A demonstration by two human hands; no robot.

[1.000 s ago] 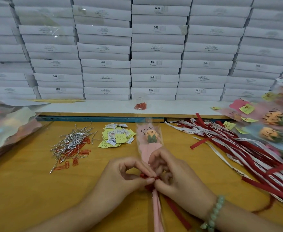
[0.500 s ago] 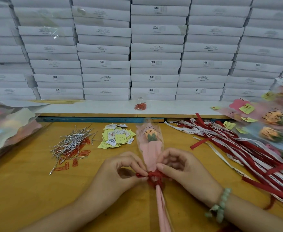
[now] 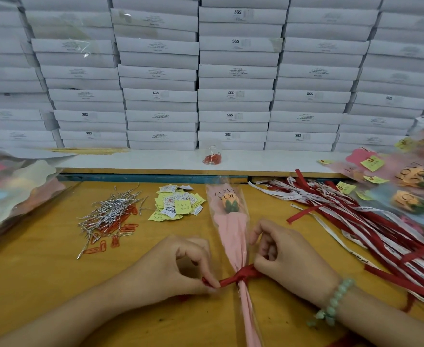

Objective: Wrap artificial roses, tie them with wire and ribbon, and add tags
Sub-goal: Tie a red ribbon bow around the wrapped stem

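Ribbon-tie step: L hand & R hand, fingers curled, each pinch an end of ribbon round wrapped rose. Next, prob.: pull knot tight, then grab a tag.

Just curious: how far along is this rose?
Done: the artificial rose sits wrapped in its pink sleeve. In hand: left hand and right hand pinch the red ribbon knotted around the stem. Left: no tag on it yet; the tag pile waits nearby.
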